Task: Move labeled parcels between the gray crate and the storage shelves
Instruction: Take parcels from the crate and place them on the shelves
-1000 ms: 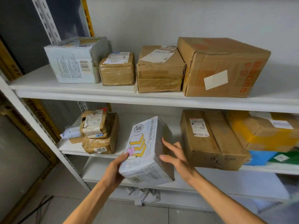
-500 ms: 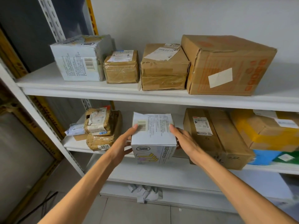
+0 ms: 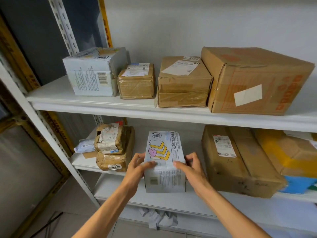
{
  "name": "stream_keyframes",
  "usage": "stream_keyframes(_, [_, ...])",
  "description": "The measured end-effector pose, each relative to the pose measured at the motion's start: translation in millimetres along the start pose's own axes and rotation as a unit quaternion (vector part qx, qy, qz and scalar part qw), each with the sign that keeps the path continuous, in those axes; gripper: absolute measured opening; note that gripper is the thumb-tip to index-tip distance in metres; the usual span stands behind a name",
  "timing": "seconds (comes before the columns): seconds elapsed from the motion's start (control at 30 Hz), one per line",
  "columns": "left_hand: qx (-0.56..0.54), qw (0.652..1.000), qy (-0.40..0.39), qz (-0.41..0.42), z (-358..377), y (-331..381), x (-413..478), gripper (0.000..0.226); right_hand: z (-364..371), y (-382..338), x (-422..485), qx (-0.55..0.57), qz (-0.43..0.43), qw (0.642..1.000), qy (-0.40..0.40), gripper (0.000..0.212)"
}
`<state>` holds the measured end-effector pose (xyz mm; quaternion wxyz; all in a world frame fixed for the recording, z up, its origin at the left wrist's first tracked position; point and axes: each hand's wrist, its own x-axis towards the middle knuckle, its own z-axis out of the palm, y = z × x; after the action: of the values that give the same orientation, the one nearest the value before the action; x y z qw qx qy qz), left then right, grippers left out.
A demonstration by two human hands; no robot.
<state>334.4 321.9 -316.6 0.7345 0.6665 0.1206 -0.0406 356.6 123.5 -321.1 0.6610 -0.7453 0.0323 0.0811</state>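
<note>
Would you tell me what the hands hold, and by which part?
The left hand and right hand grip the white illustrated parcel at its front upper edge.

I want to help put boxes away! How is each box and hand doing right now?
white toast parcel: closed, at the middle shelf's front, between both hands.
left hand: grips the parcel's left edge.
right hand: grips its right edge.
big brown box: closed, top dented, on upper shelf.
torn parcel: wrapping ripped, stacked on another.
</note>
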Motion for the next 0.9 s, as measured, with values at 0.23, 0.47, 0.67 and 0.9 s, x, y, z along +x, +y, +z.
stream_keyframes(0.23, [0.117,0.993,-0.013,0.032,-29.3,-13.5,38.4,0.055,25.4,29.3,40.3,0.032,0.052,0.997,-0.055,0.066])
stream_keyframes(0.47, [0.227,0.972,0.050,0.038,-39.6,-21.4,83.8,0.046,56.4,32.9,92.5,-0.024,0.044,0.996,-0.072,0.082])
stream_keyframes(0.67, [0.256,0.964,0.067,0.015,-40.3,-30.3,112.7,0.044,69.8,47.1,121.2,-0.006,0.026,0.998,-0.056,0.072])
stream_keyframes(0.9, [0.275,0.958,0.086,0.002,-37.0,-30.9,114.2,0.052,69.8,56.7,125.2,-0.026,0.017,0.998,-0.055,0.072])
